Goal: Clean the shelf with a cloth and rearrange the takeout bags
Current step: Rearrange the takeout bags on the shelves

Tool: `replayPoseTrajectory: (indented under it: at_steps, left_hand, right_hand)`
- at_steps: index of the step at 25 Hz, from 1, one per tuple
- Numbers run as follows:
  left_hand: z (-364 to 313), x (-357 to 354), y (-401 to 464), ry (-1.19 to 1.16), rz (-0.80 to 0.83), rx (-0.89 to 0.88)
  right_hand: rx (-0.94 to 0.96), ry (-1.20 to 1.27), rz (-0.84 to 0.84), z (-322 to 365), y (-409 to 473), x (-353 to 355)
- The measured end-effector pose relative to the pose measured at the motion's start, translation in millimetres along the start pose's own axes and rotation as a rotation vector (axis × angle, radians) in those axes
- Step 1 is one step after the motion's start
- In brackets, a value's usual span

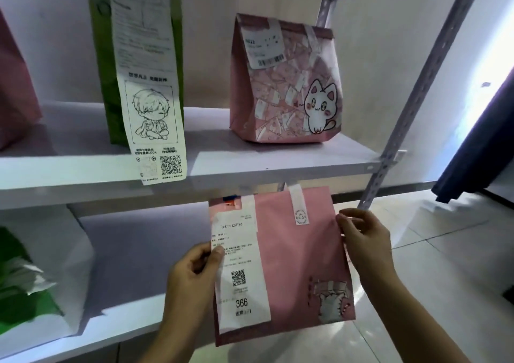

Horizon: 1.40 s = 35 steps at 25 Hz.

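I hold a pink takeout bag [300, 254] with a long white receipt in front of the lower shelf [125, 323], at its right end. My left hand [192, 273] grips the bag's left edge with the thumb on the receipt. My right hand [364, 243] pinches its right edge. On the upper shelf [278, 165] stand a pink cat-print bag [286, 84] at the right and a tall green bag [139, 56] with a long hanging receipt at the middle. No cloth is in view.
Another pink bag [14, 90] sits at the far left of the upper shelf. A green-and-white bag [36, 284] stands at the left of the lower shelf. A perforated metal upright [411, 92] bounds the shelf's right side. Tiled floor and a dark curtain [484, 151] lie beyond.
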<state>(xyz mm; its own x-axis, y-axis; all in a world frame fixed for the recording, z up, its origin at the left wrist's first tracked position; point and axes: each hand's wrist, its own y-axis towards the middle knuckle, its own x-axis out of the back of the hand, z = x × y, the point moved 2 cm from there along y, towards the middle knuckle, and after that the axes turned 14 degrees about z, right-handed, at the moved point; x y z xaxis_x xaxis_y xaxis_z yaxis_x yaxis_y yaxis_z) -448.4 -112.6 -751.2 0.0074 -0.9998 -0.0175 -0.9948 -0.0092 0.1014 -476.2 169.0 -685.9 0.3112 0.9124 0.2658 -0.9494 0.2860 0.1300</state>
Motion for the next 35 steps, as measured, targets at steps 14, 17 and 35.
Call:
replayPoseTrajectory:
  at_steps: [14,17,35]
  left_hand:
    - [4.8,56.6,-15.2,0.000,-0.132,0.067]
    - [10.5,64.7,-21.6,0.016,-0.129,0.036]
    - [51.8,110.0,-43.5,-0.051,-0.174,0.031]
  right_hand:
    - [0.013,-0.022,-0.007,145.5,205.8,-7.3]
    - [0.029,0.040,0.042,143.6,206.2,-9.4]
    - [0.277,0.474,0.092,80.8,16.1,67.0]
